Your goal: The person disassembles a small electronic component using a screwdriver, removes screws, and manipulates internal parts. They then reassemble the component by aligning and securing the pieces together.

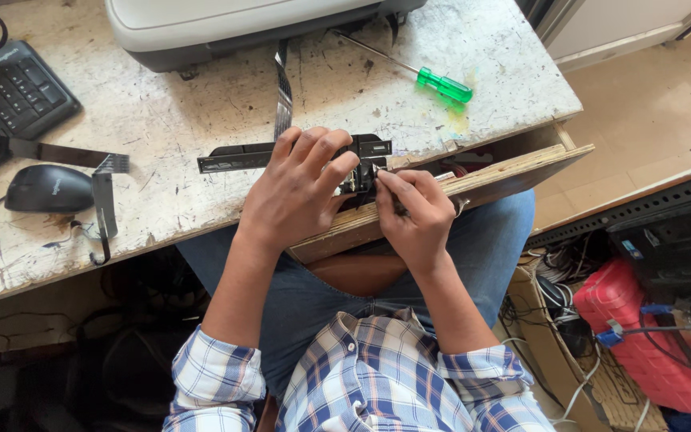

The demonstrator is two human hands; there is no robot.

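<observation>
A long black plastic part (233, 157) with a small circuit section lies at the front edge of the worn white table (201, 104). My left hand (297, 188) presses down on its middle, fingers spread over it. My right hand (413, 212) pinches something small at the part's right end; what it grips is hidden by the fingers. A flat ribbon cable (283, 92) runs from the part up to a grey printer (225, 24) at the table's back.
A green-handled screwdriver (441, 83) lies to the right. A black mouse (48, 189), keyboard (9, 88) and another ribbon cable (104, 204) sit at the left. A wooden drawer (481, 180) stands open under my hands. Cables and a red case (641, 336) are on the floor, right.
</observation>
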